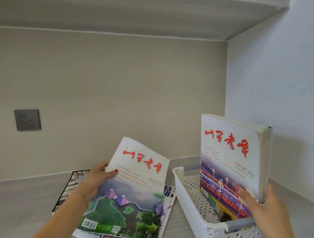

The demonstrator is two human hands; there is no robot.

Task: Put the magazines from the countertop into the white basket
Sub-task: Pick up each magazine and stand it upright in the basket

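- left hand [97, 178] pinches the left edge of a green-cover magazine [128, 193]: thumb with a red nail on top of the cover, other fingers underneath, hidden; thin bracelet [81, 194] on the wrist
- that magazine is tilted up off the countertop [23, 206], its far corner raised; red brush-style title across the white top half, small print under it too blurred to read, a barcode and a green label low on the cover
- right hand [262, 200] grips the lower right corner of a stack of magazines [233, 159]: thumb, red nail, pressed on the front cover, fingers wrapped behind the page edges, mostly hidden
- stack stands upright inside the white basket [187, 196], leaning toward the right wall; same red title on the front, "2025 10" readable under it, other lines of text not legible; a cover photo with lamp posts and red shapes
- basket is perforated plastic with a grey handle [239, 223] just below the right hand; its near end is cut off by the frame bottom
- directly under the left-hand magazine, another glossy magazine [166, 213] lies flat on the countertop, mostly covered; bold dark characters at its top right corner, partly hidden
- behind the left wrist, a black-and-white magazine [71, 187] lies flat, half hidden by the arm
- farther out: grey wall socket [27, 119] above left of the left hand; shelf [218, 3] overhead, something red on it cut off at the top edge
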